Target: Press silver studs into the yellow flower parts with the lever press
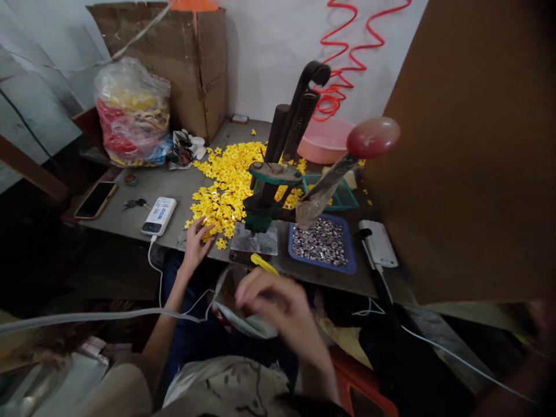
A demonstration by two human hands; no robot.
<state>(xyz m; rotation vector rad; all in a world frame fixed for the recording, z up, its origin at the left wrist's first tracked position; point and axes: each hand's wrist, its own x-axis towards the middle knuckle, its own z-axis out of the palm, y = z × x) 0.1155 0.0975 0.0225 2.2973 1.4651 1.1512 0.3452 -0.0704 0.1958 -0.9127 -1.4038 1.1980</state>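
Note:
At the near left edge of a heap of small yellow star-shaped pieces [230,179], my left hand [197,248] rests with its fingers apart, touching the pieces. My right hand [278,304] hangs over an open bag [249,327] at my lap; its fingers are curled and smeared by motion, so I cannot tell whether they hold anything. Just beyond it a yellow strip-like thing [264,263] sticks out near the table edge. A green hand press [260,202] stands over a flat metal plate [264,238], its lever ending in a red knob [372,138].
Right of the press sits a blue tray [353,263] of small shiny parts, with a green tray [347,200] and pink basin [325,139] behind. A power bank [159,216], keys [136,204] and phone [96,200] lie left. A cardboard sheet [469,162] blocks the right.

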